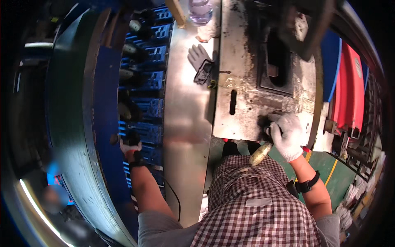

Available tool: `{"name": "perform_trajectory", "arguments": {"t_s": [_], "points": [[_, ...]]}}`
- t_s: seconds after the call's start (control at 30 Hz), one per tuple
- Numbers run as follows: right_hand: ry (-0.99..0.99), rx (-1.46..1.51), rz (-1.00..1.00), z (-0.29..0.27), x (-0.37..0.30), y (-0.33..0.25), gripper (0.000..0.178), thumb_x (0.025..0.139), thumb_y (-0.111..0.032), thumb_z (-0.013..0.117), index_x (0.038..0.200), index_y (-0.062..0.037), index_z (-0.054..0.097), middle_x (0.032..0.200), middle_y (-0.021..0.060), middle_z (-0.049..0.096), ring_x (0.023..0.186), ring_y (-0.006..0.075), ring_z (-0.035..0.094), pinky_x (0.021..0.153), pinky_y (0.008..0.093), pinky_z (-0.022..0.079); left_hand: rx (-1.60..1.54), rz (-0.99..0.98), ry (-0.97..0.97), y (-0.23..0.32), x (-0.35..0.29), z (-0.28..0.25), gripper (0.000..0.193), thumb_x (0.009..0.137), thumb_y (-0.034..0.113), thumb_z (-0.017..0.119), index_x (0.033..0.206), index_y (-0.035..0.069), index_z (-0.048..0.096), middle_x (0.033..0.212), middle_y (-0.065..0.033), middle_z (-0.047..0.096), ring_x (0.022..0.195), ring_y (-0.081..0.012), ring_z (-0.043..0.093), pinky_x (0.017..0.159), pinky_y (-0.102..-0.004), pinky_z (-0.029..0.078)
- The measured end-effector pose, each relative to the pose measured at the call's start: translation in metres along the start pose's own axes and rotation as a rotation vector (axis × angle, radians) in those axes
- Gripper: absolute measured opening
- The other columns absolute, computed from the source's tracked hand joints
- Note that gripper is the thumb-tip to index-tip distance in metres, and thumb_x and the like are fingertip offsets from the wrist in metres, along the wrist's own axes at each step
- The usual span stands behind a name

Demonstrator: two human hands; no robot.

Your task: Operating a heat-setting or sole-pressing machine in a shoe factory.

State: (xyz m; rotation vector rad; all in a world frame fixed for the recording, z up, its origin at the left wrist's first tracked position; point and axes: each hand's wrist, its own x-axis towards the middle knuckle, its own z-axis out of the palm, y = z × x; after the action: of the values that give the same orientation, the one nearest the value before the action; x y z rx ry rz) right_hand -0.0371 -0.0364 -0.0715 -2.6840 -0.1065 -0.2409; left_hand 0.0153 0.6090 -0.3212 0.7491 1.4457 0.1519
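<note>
In a white glove, my right hand (286,133) is closed around a brush with a thick, worn, yellowish handle (260,155) and a dark, fuzzy head. It is at the near edge of a stained metal work plate (242,123). My left hand (131,148), also gloved in white, reaches to the blue rack on the left. Its fingers straddle a dark rounded piece (131,137) and are partly hidden by it. Similar dark pieces (124,110), shoe-like in shape, sit in a row along the blue slotted holders (149,103).
A grey work glove (199,55) lies on the long metal counter (185,123), with a clear bottle (200,11) farther back. The plate has a dark framed opening (277,61). Dark machinery (306,29) overhangs it. Red panel (349,86) at right; green curved belt (68,94) at far left.
</note>
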Motion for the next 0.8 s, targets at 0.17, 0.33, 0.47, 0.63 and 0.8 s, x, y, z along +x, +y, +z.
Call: {"name": "perform_trajectory", "arguments": {"t_s": [0.17, 0.33, 0.47, 0.63, 0.8], "points": [[0.053, 0.091, -0.039, -0.004, 0.004, 0.004, 0.021, 0.085, -0.009, 0.070, 0.105, -0.0081, 0.079, 0.081, 0.0090, 0.067, 0.078, 0.0307, 0.064, 0.075, 0.0436, 0.051, -0.143, 0.118, -0.426, -0.010, -0.092, -0.083, 0.050, 0.082, 0.047, 0.067, 0.122, 0.018, 0.071, 0.122, -0.0023, 0.072, 0.115, -0.0282, 0.065, 0.094, -0.0541, 0.050], [0.107, 0.231, -0.014, -0.014, 0.005, 0.003, 0.021, 0.086, -0.011, 0.070, 0.105, -0.0086, 0.079, 0.083, 0.0086, 0.069, 0.080, 0.0288, 0.066, 0.075, 0.0425, 0.053, -0.229, -0.092, -0.767, -0.084, -0.234, -0.074, 0.073, 0.075, 0.044, 0.069, 0.136, 0.005, 0.060, 0.124, -0.0207, 0.064, 0.117, -0.0393, 0.059, 0.100, -0.0556, 0.048], [-0.126, 0.542, -0.238, -0.009, 0.007, -0.019, 0.036, 0.090, -0.018, 0.071, 0.124, -0.0030, 0.071, 0.115, 0.0178, 0.073, 0.100, 0.0332, 0.068, 0.093, 0.0447, 0.054, -0.014, -0.160, -1.012, -0.133, -0.327, -0.016, 0.096, 0.074, 0.042, 0.068, 0.156, 0.000, 0.041, 0.149, -0.0239, 0.050, 0.130, -0.0434, 0.054, 0.109, -0.0574, 0.044], [-0.485, 1.021, 0.139, -0.005, 0.030, -0.059, 0.092, 0.095, -0.028, 0.071, 0.166, 0.0005, 0.020, 0.169, 0.0246, 0.030, 0.156, 0.0345, 0.032, 0.128, 0.0389, 0.026, 0.210, -0.192, -1.230, -0.165, -0.397, 0.080, 0.096, 0.079, 0.033, 0.066, 0.163, 0.001, 0.031, 0.165, -0.0193, 0.039, 0.149, -0.0390, 0.043, 0.127, -0.0512, 0.031], [0.079, 1.262, 0.338, -0.015, 0.075, 0.000, 0.089, 0.091, -0.021, 0.068, 0.166, 0.0002, 0.025, 0.171, 0.0191, 0.030, 0.149, 0.0238, 0.041, 0.124, 0.0348, 0.029, 0.755, 0.955, -1.212, -0.147, -0.484, 0.156, 0.078, 0.099, 0.014, 0.059, 0.166, -0.002, 0.022, 0.167, -0.0230, 0.036, 0.155, -0.0303, 0.035, 0.127, -0.0421, 0.027]]}}
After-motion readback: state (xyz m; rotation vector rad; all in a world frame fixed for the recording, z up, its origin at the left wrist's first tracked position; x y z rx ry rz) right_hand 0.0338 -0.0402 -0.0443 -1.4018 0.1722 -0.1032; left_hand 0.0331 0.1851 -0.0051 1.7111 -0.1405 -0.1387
